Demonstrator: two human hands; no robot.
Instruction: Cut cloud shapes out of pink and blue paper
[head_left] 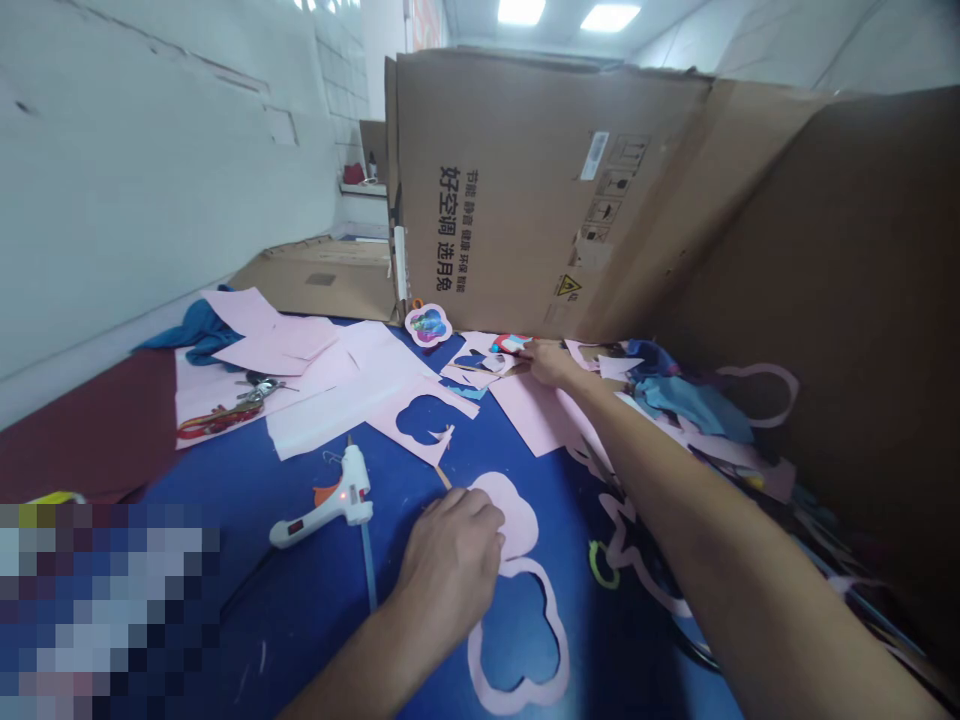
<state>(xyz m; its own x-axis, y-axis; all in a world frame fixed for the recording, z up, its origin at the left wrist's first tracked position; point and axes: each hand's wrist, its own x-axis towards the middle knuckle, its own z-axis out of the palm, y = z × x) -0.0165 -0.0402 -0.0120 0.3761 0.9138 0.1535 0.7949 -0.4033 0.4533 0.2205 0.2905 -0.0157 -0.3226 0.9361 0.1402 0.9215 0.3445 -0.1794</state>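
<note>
My left hand (454,550) rests on the blue table with its fingers curled inward; what they hold is hidden. A thin wooden stick (444,478) pokes out beyond its knuckles. Beside it lies a pink cloud-shaped paper cutout (514,515), and below that a pink paper outline frame (562,640). Stretched far forward, my right hand (551,362) is at a small red, white and blue item (510,343) among paper scraps near the cardboard. Its fingertips are too small to tell whether they grip it.
A white glue gun (330,505) with a lit red light lies left. Scissors (259,388) rest on pink sheets (285,345). A decorated flower-shaped tag (428,325) leans on the large cardboard box (540,200). Scraps and blue cloth (694,405) crowd the right side.
</note>
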